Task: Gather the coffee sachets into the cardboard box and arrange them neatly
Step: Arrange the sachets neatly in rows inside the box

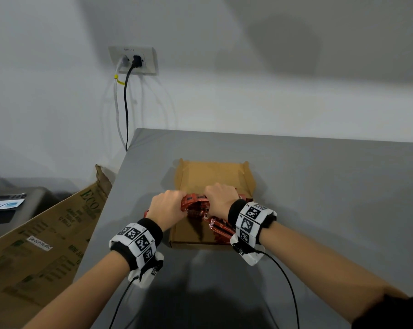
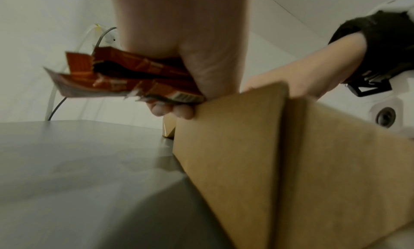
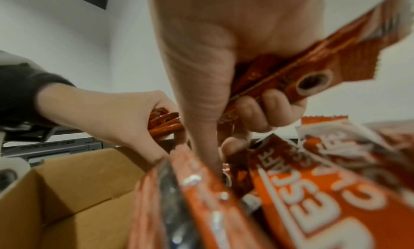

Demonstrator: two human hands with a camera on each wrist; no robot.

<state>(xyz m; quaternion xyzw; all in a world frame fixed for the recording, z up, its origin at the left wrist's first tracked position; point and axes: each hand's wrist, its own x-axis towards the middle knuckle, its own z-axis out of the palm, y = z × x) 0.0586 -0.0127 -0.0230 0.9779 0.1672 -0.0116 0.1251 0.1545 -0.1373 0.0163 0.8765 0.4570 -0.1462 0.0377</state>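
both hands (image 1: 193,205) grip red "nescafe" sachets (image 3: 313,208) over cardboard box (image 1: 196,172).

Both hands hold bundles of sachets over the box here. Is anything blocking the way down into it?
Nothing visible does. The left hand and right hand grip red sachets just above the open cardboard box. Its flaps stand open and the far part of its floor is bare; more sachets lie at the near right.

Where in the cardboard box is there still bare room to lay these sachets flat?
The far half of the cardboard box, between its back wall and both hands, shows bare floor. A smaller bare patch lies at the near left corner. It is crowded mid-box, where the left hand and right hand grip coffee sachets, and along the near right side.
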